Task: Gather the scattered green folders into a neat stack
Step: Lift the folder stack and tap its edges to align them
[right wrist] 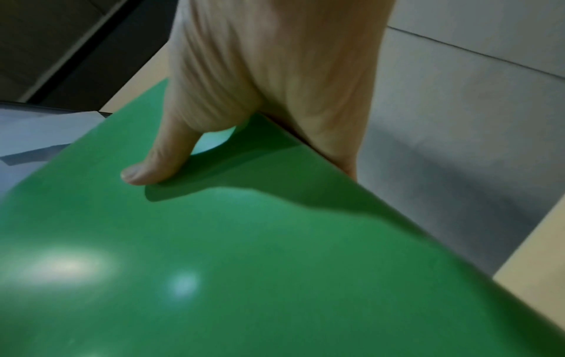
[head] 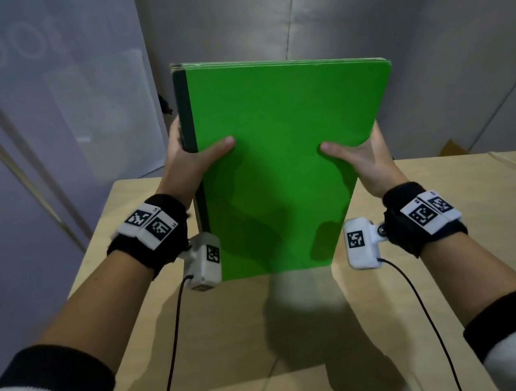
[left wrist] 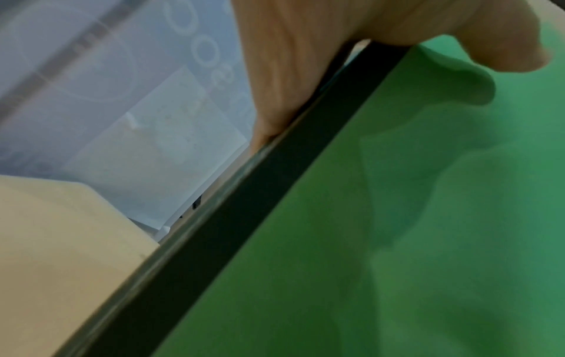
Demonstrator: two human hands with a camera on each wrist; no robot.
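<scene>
the green folders [head: 279, 165] stand on end on the table [head: 442, 233], long axis running 6 to 12 o'clock. the left hand [head: 187, 162] clamps the 9 o'clock spine and the right hand [head: 362, 158] the 3 o'clock edge, thumbs across the front; equally near.

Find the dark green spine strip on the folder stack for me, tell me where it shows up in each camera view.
Head: the dark spine strip runs down the left edge of the green folders, gripped by the left hand.
Left wrist: it crosses diagonally, lower left to upper right.
Right wrist: not in view.
Shared landmark: the folders' bright green front cover.
</scene>
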